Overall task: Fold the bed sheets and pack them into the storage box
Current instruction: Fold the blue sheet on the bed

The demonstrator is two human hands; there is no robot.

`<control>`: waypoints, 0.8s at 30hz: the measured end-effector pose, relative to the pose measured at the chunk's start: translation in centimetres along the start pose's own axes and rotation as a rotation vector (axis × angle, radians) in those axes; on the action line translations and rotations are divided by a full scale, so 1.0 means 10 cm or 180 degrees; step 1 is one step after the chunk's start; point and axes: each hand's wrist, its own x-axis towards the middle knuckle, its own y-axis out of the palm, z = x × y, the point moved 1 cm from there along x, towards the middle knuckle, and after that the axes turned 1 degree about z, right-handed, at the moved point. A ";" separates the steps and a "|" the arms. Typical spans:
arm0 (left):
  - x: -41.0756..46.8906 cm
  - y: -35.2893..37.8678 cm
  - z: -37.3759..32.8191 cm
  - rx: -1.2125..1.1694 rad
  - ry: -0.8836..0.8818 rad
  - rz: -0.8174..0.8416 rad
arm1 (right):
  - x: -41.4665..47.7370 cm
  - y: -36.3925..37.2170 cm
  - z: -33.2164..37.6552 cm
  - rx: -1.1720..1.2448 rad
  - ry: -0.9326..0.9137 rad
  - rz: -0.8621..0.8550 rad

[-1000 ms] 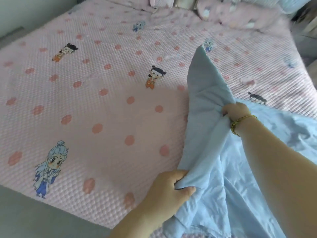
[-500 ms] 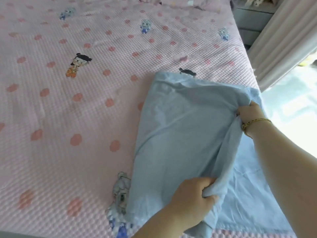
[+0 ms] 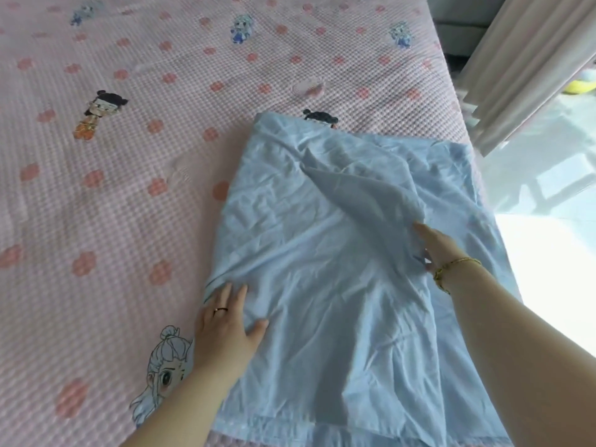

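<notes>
Watching through the head camera, I see both hands down on the light blue sheet (image 3: 322, 253). My feed shows the left hand (image 3: 225, 327) fully open: fingers straight and slightly spread, palm flat on the sheet's left edge, with the heel of the hand on the pink bedspread (image 3: 129, 188) just beside it. A dark ring (image 3: 221, 309) sits on one finger. It holds nothing and only presses.

The right hand (image 3: 438, 246) lies on the sheet's right part, wearing a gold bracelet (image 3: 461, 262) at the wrist. The one finger I can see is straight and points up and left against a raised fold of cloth – the other fingertips are hidden by that fold, so I cannot tell if any of them pinch it.

The sheet is folded into a rough, uneven rectangle, several layers thick, and it lies on the bed's right side, close to the edge by the pale curtain (image 3: 522, 59). It is well wrinkled (creases run across most of the top layer), and a darker ridge runs slantwise from the upper middle down to the right hand. Its far edge covers part of a dark-haired cartoon figure (image 3: 319, 117) printed on the bedspread – only the hair shows. A blue-haired printed figure (image 3: 164, 359) lies just beside the left wrist.
</notes>
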 end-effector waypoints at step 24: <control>0.17 0.23 0.10 0.0370 0.0483 -0.0200 | 0.97 0.07 0.30 -0.1348 -0.0602 -0.0512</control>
